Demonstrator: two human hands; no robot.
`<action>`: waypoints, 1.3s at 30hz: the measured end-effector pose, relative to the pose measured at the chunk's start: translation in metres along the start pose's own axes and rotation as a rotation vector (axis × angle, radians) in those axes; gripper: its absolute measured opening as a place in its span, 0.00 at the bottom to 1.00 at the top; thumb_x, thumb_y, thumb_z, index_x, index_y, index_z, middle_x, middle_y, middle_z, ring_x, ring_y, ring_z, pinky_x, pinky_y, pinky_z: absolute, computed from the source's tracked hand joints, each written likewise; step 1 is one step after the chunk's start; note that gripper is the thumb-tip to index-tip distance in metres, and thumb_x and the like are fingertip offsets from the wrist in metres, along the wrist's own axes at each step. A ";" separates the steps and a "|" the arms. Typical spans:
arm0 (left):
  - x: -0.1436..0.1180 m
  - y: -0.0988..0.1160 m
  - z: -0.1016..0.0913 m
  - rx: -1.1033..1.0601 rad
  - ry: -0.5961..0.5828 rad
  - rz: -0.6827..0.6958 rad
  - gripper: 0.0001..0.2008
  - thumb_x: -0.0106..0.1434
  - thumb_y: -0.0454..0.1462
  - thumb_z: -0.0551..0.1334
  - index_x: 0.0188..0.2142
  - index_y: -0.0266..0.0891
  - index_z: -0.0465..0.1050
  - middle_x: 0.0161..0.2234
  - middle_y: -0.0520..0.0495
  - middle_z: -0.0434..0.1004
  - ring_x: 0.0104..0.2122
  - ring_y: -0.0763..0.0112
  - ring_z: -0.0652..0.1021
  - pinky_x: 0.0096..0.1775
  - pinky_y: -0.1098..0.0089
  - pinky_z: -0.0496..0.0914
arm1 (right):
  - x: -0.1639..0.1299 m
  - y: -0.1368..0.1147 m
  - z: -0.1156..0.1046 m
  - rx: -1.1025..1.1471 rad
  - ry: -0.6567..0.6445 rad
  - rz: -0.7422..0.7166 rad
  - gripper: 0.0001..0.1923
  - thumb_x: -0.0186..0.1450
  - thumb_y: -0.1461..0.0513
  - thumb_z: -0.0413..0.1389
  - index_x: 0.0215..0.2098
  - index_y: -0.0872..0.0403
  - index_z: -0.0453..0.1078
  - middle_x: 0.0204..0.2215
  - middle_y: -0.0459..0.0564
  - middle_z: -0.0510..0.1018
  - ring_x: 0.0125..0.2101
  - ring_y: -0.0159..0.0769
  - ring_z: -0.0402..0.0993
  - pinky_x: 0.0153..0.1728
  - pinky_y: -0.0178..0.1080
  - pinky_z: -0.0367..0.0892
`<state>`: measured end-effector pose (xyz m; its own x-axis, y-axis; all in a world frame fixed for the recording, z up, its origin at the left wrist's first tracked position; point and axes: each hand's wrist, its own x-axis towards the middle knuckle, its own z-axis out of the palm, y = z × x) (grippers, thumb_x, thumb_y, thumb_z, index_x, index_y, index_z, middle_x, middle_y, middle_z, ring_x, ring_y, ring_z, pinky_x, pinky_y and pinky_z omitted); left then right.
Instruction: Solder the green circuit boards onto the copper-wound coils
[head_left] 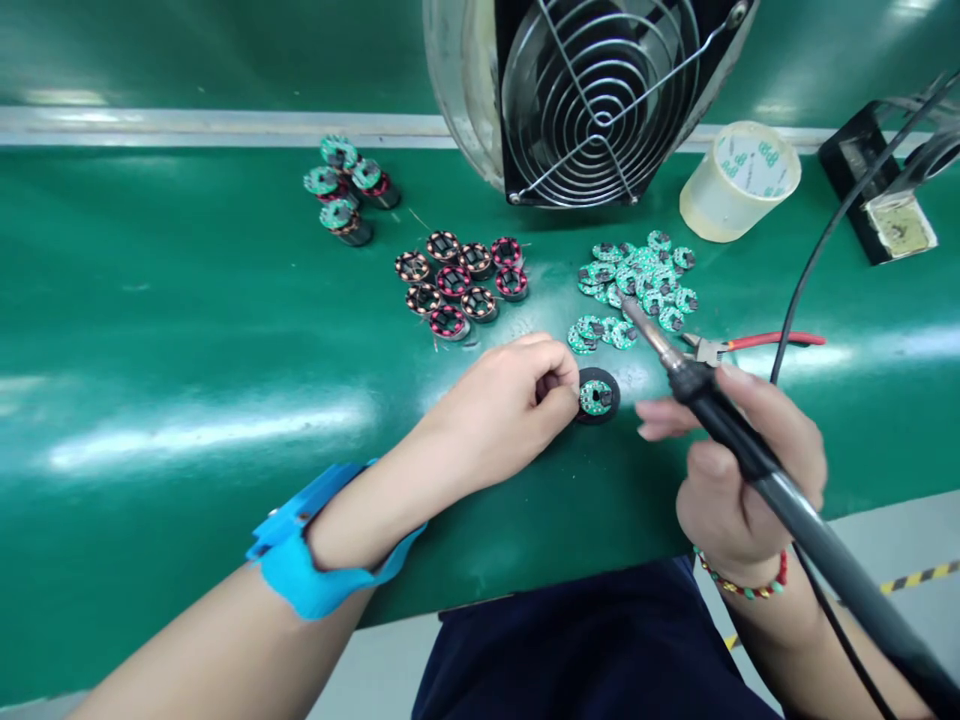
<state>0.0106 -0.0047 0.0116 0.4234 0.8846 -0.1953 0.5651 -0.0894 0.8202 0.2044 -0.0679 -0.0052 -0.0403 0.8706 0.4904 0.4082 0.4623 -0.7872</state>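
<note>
My right hand (750, 470) grips a soldering iron (731, 425) by its black handle, with the metal tip pointing up and left in front of the loose boards. My left hand (517, 405) is closed, thumb and fingertips pinched at the left edge of a small round circuit board (596, 397). That green board lies face up inside a black ring (615, 408) on the bench. What sits under the board is hidden, and the fingertips are partly covered. The iron's tip is apart from this board.
Wound motor stators (453, 282) stand grouped left of a pile of round green circuit boards (645, 275). Several stators topped with boards (349, 220) stand farther left. A fan (600, 110), tape roll (739, 185), iron stand (874, 190) and red-handled cutters (772, 341) are around; the iron's cord (814, 255) crosses the right side.
</note>
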 end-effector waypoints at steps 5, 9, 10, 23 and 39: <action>0.001 0.000 0.001 0.014 0.007 0.019 0.08 0.59 0.32 0.54 0.24 0.38 0.65 0.25 0.53 0.65 0.25 0.75 0.66 0.29 0.71 0.60 | 0.013 0.000 0.012 -0.177 -0.319 -0.012 0.25 0.69 0.67 0.54 0.62 0.49 0.60 0.49 0.51 0.79 0.50 0.43 0.75 0.51 0.48 0.72; 0.001 -0.002 0.000 0.018 0.013 0.017 0.10 0.61 0.32 0.55 0.23 0.38 0.62 0.25 0.54 0.64 0.25 0.75 0.66 0.29 0.70 0.59 | 0.015 0.005 0.014 -0.283 -0.495 -0.011 0.23 0.70 0.68 0.49 0.63 0.51 0.59 0.49 0.54 0.77 0.48 0.43 0.72 0.48 0.48 0.70; 0.000 -0.002 -0.002 0.002 0.002 0.001 0.10 0.62 0.33 0.55 0.24 0.39 0.63 0.25 0.54 0.65 0.25 0.74 0.66 0.29 0.70 0.59 | 0.015 0.006 0.014 -0.297 -0.504 -0.009 0.23 0.70 0.68 0.48 0.62 0.51 0.59 0.48 0.53 0.77 0.46 0.42 0.73 0.47 0.47 0.70; -0.010 -0.006 -0.003 0.029 -0.110 -0.020 0.02 0.63 0.34 0.58 0.33 0.39 0.68 0.32 0.52 0.70 0.32 0.70 0.71 0.34 0.68 0.62 | 0.013 0.007 0.021 -0.356 -0.318 -0.033 0.24 0.68 0.63 0.57 0.61 0.49 0.59 0.42 0.52 0.77 0.42 0.45 0.74 0.41 0.48 0.71; -0.003 -0.006 0.009 -0.206 0.013 0.053 0.05 0.62 0.32 0.59 0.29 0.37 0.69 0.27 0.55 0.66 0.27 0.76 0.66 0.29 0.73 0.61 | 0.012 0.000 0.012 -0.277 -0.341 -0.196 0.26 0.68 0.67 0.53 0.63 0.47 0.58 0.53 0.51 0.78 0.57 0.42 0.69 0.53 0.48 0.68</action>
<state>0.0122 -0.0108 0.0024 0.4383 0.8874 -0.1431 0.3848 -0.0414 0.9221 0.1936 -0.0557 -0.0042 -0.4189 0.7986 0.4321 0.5891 0.6012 -0.5400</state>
